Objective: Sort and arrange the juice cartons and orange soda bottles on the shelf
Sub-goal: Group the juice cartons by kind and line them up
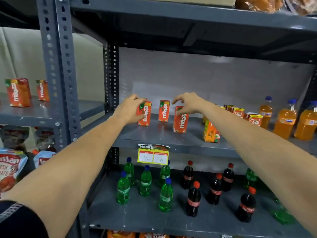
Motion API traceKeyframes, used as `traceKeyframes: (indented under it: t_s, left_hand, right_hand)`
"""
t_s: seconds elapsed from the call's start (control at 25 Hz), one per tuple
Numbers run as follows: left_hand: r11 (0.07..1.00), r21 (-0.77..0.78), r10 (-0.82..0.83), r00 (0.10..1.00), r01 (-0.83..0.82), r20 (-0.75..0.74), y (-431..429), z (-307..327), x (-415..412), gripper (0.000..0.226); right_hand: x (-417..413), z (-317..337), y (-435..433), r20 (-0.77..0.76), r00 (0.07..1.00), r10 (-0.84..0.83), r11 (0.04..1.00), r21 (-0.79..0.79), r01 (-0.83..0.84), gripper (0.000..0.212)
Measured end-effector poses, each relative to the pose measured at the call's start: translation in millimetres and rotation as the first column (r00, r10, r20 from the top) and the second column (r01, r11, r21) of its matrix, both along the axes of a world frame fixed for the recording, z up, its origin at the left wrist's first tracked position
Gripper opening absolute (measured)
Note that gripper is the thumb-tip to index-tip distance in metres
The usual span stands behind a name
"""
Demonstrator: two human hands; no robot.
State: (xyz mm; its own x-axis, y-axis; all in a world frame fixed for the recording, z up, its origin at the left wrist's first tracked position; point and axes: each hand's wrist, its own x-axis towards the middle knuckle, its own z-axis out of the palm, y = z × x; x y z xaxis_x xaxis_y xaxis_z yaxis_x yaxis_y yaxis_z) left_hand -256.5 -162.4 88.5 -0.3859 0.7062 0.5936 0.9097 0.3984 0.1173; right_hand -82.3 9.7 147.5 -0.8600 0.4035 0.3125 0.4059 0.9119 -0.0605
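Note:
Three red mango juice cartons stand on the grey middle shelf [154, 136]. My left hand [130, 109] is wrapped around the leftmost carton [145, 115]. The middle carton [164, 110] stands free behind. My right hand [189, 103] hovers over the top of the right carton [181, 122], fingers spread and curled; whether they touch it is unclear. Further right are an orange apple juice carton [210, 133], several red-and-yellow juice cartons [253, 119] and three orange soda bottles [285, 120], all upright.
The shelf below holds green soda bottles [145, 181] and dark cola bottles [193, 198]. A yellow price tag [153, 156] hangs on the shelf edge. On the left rack stand two more red cartons [18, 92], with snack bags [10, 167] beneath. A grey upright post [58, 69] divides the racks.

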Motion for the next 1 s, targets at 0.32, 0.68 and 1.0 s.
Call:
traceKeyframes:
  t_s: [0.32, 0.68, 1.0]
  left_hand:
    - [0.968, -0.249, -0.027, 0.999, 0.020, -0.024, 39.1, 43.3, -24.1, 0.053]
    - [0.936, -0.325, -0.122, 0.990, 0.137, 0.065, 49.3, 59.2, -41.1, 0.040]
    - [0.922, -0.360, -0.125, 0.989, 0.143, 0.074, 47.1, 67.6, -50.7, 0.039]
  right_hand:
    - [-12.1, 16.6, 12.4, 0.177, 0.984, -0.019, 0.998, -0.058, 0.029, 0.032]
    - [-48.5, 22.8, 18.5, 0.189, 0.982, -0.024, 0.994, -0.104, 0.044, 0.036]
    - [-83.1, 27.3, 12.4, 0.136, 0.988, -0.068, 0.986, -0.139, 0.087, 0.038]
